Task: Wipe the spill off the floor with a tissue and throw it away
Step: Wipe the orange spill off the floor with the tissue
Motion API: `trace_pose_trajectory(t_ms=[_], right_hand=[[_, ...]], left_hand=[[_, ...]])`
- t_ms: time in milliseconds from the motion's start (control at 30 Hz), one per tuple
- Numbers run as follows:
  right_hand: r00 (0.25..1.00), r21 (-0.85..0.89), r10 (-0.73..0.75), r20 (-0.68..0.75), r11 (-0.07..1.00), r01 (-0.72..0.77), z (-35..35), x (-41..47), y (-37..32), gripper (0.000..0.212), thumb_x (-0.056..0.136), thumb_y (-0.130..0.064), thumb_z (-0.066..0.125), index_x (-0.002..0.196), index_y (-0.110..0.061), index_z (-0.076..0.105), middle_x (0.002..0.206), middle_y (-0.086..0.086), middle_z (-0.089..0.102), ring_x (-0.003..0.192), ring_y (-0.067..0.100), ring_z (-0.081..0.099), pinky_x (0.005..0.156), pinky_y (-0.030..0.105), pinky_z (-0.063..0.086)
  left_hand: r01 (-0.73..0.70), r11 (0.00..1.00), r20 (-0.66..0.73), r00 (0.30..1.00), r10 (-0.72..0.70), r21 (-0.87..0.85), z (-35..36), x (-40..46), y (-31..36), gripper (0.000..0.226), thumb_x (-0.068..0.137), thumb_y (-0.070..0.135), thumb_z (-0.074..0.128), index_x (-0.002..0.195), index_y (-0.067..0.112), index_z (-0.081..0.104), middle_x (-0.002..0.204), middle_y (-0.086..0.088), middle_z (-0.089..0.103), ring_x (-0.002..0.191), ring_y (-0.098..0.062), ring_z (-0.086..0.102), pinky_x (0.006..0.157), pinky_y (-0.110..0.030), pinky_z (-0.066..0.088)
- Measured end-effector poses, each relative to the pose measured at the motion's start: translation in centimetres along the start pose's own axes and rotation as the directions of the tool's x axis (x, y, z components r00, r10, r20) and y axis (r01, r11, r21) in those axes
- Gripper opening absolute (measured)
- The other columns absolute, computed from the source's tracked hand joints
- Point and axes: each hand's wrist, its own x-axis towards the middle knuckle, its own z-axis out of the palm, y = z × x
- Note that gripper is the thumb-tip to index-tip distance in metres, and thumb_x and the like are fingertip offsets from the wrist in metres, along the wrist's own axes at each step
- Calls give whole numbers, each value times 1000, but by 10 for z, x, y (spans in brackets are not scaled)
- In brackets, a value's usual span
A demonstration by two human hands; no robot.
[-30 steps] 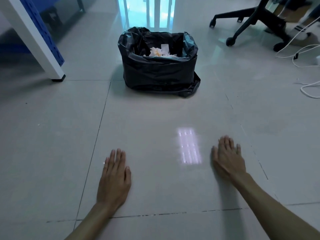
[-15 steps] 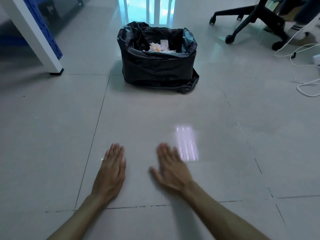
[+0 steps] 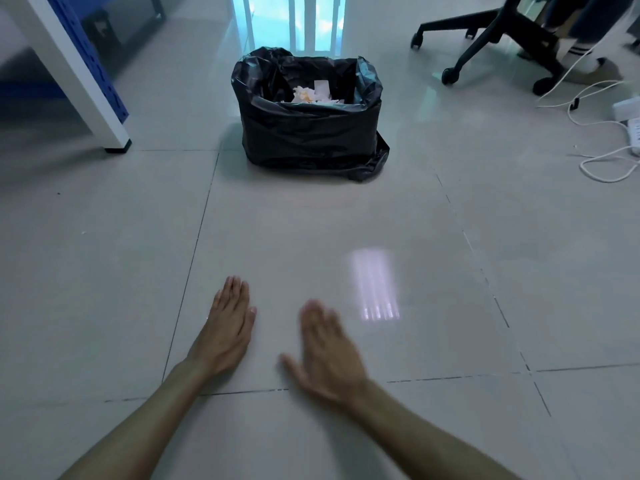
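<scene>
Two hands, left hand [image 3: 227,332] and right hand [image 3: 327,355] (blurred), fingers spread flat on floor [image 3: 104,271], empty; no legible writing

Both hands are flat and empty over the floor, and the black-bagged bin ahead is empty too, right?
Not quite. The head view shows the bin holds crumpled tissues; it is not empty. The rest stands: left hand and right hand are open and hold nothing, over the floor.

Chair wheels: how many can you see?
3. One wheel at the far left of the chair base, one nearer the bin, one to the right by the white cables. Others may be hidden or out of frame.
</scene>
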Motion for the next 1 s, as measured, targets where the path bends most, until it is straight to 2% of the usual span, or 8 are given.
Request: trace_pose_trajectory(t_ms=[200,300,433,600,700,800,900,1000], right_hand=[[971,-90,-236,35,967,238,2,-6,-24,80,98,-61,27,150,0,30,158,15,27,148,25,16,116,47,8],[997,-122,68,-26,990,-71,-24,9,48,88,97,-66,17,148,3,34,156,17,30,145,31,27,115,49,7],[850,-172,522,-70,833,-526,-66,-8,163,93,91,-73,4,156,-5,3,163,12,1,150,27,-3,118,49,-8],[740,-55,670,-60,738,-672,-74,6,185,99,90,-74,5,154,0,-2,163,17,-3,150,24,-8,120,48,-3],[850,-26,520,-89,851,-524,-54,54,143,98,92,-71,18,153,5,9,161,21,9,150,28,3,120,43,-4],[991,-27,130,-15,991,-130,-24,89,58,95,93,-69,14,150,6,22,158,22,22,148,28,9,121,44,2],[979,-11,-202,26,979,202,-5,121,-18,91,96,-65,2,149,4,31,156,20,29,148,26,14,119,51,11],[969,-89,-246,35,965,248,-5,129,-23,80,97,-62,13,152,-5,27,159,12,24,149,23,13,119,51,5]], left_hand=[[7,1000,-42,999,-6,21,3,-3,1,74,89,53,-3,151,14,-7,160,1,-14,147,-7,-18,117,-22,-14],[21,990,-152,988,0,137,4,-4,0,69,94,46,-1,153,11,7,161,1,3,149,-10,-1,120,-27,1],[13,976,-191,981,30,217,-5,6,-16,65,97,41,3,151,9,18,160,-2,20,147,-11,15,120,-28,8],[58,976,-196,981,-16,209,-7,25,-22,65,96,45,-1,152,12,5,161,0,4,149,-11,2,120,-26,-1],[99,990,-211,975,-75,105,-9,29,-11,63,96,45,1,150,14,-1,159,4,-2,148,-8,-2,120,-28,2],[124,989,-236,966,-103,74,-6,23,-3,62,97,41,7,152,11,10,159,1,11,148,-9,9,119,-28,9],[121,989,-284,954,-94,80,-16,37,-11,63,97,37,15,148,4,33,155,-9,35,145,-19,28,117,-31,20],[133,989,-323,941,-105,68,-26,50,-13,53,96,26,28,137,0,51,143,-17,52,136,-29,44,111,-39,33]])
